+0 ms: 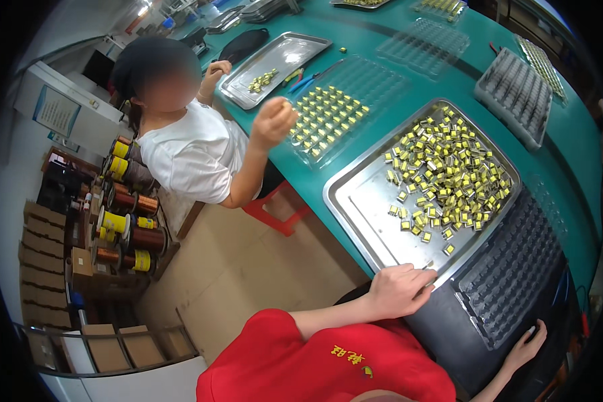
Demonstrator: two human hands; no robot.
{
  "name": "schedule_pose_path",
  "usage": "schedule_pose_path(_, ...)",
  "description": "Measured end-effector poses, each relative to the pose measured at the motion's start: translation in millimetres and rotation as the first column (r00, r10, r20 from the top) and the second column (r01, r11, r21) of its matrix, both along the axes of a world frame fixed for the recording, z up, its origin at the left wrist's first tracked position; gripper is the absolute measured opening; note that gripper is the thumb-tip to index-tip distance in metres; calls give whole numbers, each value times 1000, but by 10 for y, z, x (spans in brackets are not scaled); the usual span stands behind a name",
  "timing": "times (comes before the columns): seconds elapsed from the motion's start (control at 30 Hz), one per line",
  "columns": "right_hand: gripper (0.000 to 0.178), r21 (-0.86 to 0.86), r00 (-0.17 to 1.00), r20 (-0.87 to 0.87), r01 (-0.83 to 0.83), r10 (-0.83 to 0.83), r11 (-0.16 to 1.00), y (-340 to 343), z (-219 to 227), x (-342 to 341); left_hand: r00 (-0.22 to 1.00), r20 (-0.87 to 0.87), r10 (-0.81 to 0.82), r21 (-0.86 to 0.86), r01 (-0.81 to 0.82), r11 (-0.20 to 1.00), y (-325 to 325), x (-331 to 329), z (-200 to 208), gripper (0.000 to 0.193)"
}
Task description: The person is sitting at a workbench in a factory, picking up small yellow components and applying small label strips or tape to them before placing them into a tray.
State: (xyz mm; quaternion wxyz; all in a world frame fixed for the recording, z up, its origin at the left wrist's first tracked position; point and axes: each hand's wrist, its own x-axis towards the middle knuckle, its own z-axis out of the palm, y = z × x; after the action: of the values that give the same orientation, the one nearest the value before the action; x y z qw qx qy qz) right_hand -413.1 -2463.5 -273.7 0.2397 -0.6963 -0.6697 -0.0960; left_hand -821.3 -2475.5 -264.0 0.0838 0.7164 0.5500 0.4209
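My left hand (400,292) is at the near rim of a large metal tray (365,218), with fingers and thumb closed together; whatever they grip is too small to make out. A heap of small yellow-and-silver transformer-like components (449,171) lies in the tray, mostly toward its far and right side. Lower right, my right hand (528,347) rests by the near right corner of a black plastic blister tray (509,268). Its fingers are apart and nothing shows in them. Rows of moulded pockets cover the blister tray, which lies on a dark surface beside the metal tray.
A co-worker in a white shirt (187,157) sits at the left with hands raised over a clear blister tray (328,120) of yellow components. Beyond stands another metal tray (275,63). Stacked blister trays (516,94) occupy the far right. Wire spools (137,228) fill a shelf.
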Motion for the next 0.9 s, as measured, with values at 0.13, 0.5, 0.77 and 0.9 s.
schedule_pose_path(0.13, 29, 10, 999, 32, -20, 20, 1000, -11, 22, 68, 1000, 22, 9, 42, -10, 999, 27, 153, -83, 19)
schedule_pose_path(0.5, 31, 19, 999, -28, -47, 47, 999, -22, -25, -168, 951, 247, -187, 23, 187, 982, -116, -195, -91, 22)
schedule_pose_path(0.77, 33, -7, 1000, -12, -20, 20, 1000, 38, -30, -126, 945, -92, 312, 294, -274, 916, -103, -1191, 541, 20)
schedule_pose_path(0.9, 34, -2, 1000, -5, -22, 22, 1000, 76, 4, -109, 879, -87, 468, 305, -424, 853, 18, -1656, 640, 19)
